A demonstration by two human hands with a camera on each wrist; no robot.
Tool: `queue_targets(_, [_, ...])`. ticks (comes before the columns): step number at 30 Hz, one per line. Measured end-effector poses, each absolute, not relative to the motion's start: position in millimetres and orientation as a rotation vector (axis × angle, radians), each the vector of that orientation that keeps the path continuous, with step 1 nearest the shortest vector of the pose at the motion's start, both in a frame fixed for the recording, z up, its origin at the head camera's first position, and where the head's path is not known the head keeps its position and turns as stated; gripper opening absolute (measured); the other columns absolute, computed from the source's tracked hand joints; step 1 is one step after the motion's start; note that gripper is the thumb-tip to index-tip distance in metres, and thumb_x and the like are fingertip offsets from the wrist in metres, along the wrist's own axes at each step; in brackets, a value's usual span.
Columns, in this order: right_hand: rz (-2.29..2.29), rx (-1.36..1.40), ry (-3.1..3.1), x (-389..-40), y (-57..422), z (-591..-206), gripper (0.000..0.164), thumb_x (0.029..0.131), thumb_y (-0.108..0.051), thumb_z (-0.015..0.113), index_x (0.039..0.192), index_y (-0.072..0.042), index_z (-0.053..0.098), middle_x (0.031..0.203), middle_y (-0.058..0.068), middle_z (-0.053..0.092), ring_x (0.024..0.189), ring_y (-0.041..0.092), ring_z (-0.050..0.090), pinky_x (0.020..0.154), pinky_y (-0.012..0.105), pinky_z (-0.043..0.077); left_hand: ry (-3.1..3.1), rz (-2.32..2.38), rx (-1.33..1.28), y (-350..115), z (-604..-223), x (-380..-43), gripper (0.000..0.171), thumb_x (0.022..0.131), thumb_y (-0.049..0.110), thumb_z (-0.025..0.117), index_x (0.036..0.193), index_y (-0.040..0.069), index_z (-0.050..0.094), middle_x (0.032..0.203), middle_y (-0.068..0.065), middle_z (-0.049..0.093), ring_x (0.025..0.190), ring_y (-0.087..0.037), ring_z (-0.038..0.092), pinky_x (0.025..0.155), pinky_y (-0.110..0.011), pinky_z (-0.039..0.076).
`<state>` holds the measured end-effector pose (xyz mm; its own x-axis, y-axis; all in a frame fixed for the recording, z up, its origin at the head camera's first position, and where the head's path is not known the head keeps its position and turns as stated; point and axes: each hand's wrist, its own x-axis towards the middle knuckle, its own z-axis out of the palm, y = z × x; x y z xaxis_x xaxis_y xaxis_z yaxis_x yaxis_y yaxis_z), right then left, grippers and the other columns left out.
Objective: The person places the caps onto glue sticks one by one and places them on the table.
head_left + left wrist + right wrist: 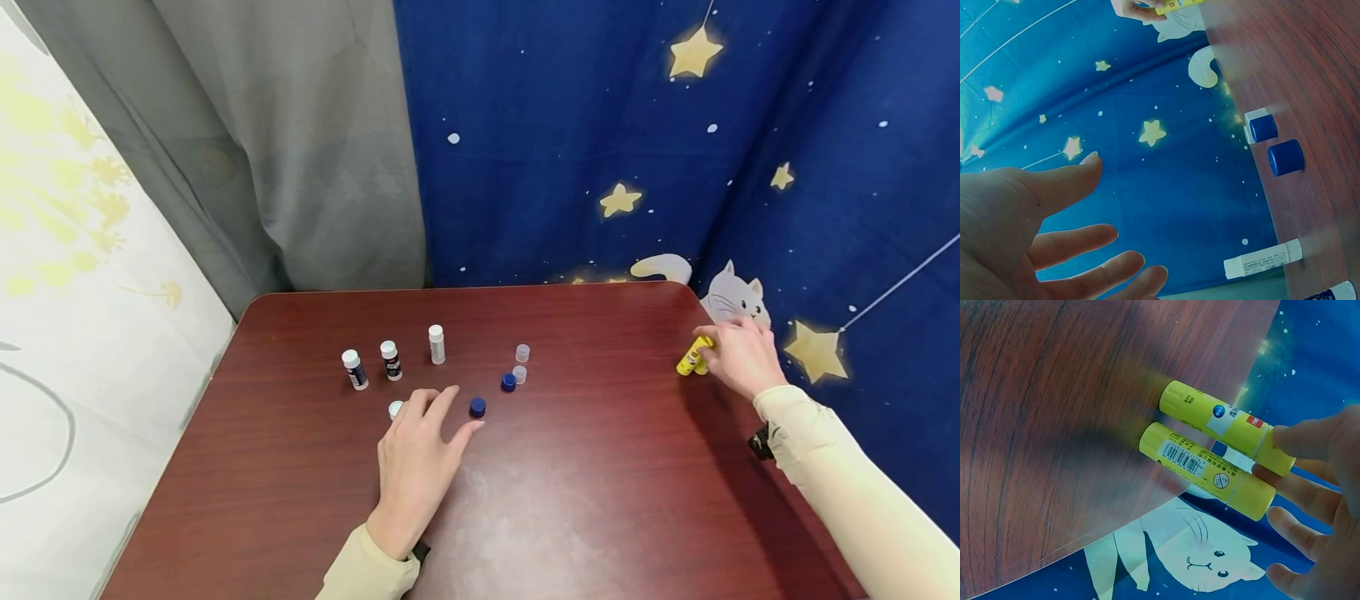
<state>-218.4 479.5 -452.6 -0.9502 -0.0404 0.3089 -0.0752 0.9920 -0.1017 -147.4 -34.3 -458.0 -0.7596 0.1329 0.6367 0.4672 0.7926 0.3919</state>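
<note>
On the right side of the table, my right hand (741,357) pinches a yellow glue stick (1213,419) by its capped end, between thumb and finger. A second yellow glue stick (1204,469) with a barcode label stands close beside it. My left hand (416,458) hovers over the middle of the table, fingers spread, holding nothing. Nearest to it are a blue cap (477,407) and a small white-capped bottle (396,409), mostly hidden behind the hand. Another blue cap (508,382) lies beyond, beside two translucent caps (521,375).
Two dark-labelled bottles with white caps (355,370) stand left of centre. A slim white tube (437,345) stands near them. The brown table (585,467) meets grey and blue star-patterned curtains (555,167) at its back edge.
</note>
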Motion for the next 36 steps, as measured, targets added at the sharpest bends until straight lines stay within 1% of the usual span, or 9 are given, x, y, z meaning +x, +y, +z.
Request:
queue_targets(5, [0.128,0.099,-2.799,-219.7,477.2,-453.0,0.027,0.084,-0.015,0.075,0.11,-0.009,0.075,0.107,0.02,0.071,0.112,0.046,0.045,0.087,0.067,0.03,-2.383,-0.737,-0.436,-36.2,-459.1,-147.4,0.056,0.076,0.041,0.089,0.123,0.018,0.072,0.104,0.001,0.061,0.078,-0.019,0.06,0.055,-0.036,0.049])
queue_targets(11, [0.112,0.12,-2.763,-223.9,470.8,-451.5,0.028,0.085,-0.02,0.074,0.111,-0.01,0.073,0.113,0.022,0.067,0.113,0.047,0.046,0.086,0.069,0.03,-2.382,-0.742,-0.422,-39.5,-458.0,-147.2,0.057,0.075,0.039,0.09,0.124,0.017,0.071,0.104,0.0,0.06,0.078,-0.018,0.058,0.055,-0.034,0.048])
queue_targets(18, [0.152,0.171,-2.676,-220.3,460.5,-449.9,0.028,0.085,-0.019,0.075,0.111,-0.008,0.073,0.115,0.022,0.062,0.114,0.049,0.044,0.089,0.068,0.029,-2.384,-0.74,-0.417,-41.9,-457.8,-148.9,0.057,0.076,0.042,0.089,0.124,0.017,0.072,0.105,0.0,0.06,0.081,-0.02,0.059,0.055,-0.034,0.049])
queue_targets(23, [0.201,0.206,-2.597,-214.3,451.8,-450.4,0.023,0.084,-0.016,0.075,0.106,-0.009,0.074,0.116,0.02,0.062,0.117,0.047,0.044,0.093,0.067,0.028,-2.398,-0.732,-0.427,-43.5,-459.6,-149.7,0.057,0.078,0.043,0.087,0.125,0.017,0.071,0.106,-0.001,0.06,0.084,-0.019,0.06,0.056,-0.034,0.05])
queue_targets(27, [0.222,0.255,-2.548,-214.9,440.5,-450.1,0.022,0.083,-0.014,0.074,0.105,-0.009,0.075,0.117,0.02,0.062,0.117,0.046,0.045,0.094,0.067,0.028,-2.385,-0.737,-0.429,-46.1,-460.2,-150.6,0.057,0.078,0.043,0.087,0.126,0.017,0.071,0.107,-0.001,0.06,0.085,-0.019,0.06,0.057,-0.035,0.05])
queue_targets(32, [0.219,0.314,-2.521,-219.0,422.7,-448.2,0.021,0.083,-0.016,0.072,0.104,-0.01,0.075,0.115,0.017,0.063,0.114,0.043,0.047,0.092,0.065,0.031,-2.354,-0.738,-0.411,-51.5,-461.7,-153.0,0.058,0.076,0.04,0.089,0.125,0.016,0.071,0.106,-0.002,0.061,0.084,-0.02,0.06,0.057,-0.037,0.05])
queue_targets(36, [0.219,0.362,-2.502,-221.3,410.2,-450.1,0.022,0.083,-0.017,0.072,0.103,-0.01,0.075,0.112,0.015,0.065,0.112,0.042,0.05,0.089,0.064,0.033,-2.356,-0.737,-0.398,-56.3,-463.0,-154.3,0.056,0.077,0.039,0.089,0.125,0.016,0.071,0.106,-0.002,0.061,0.084,-0.021,0.06,0.058,-0.038,0.05])
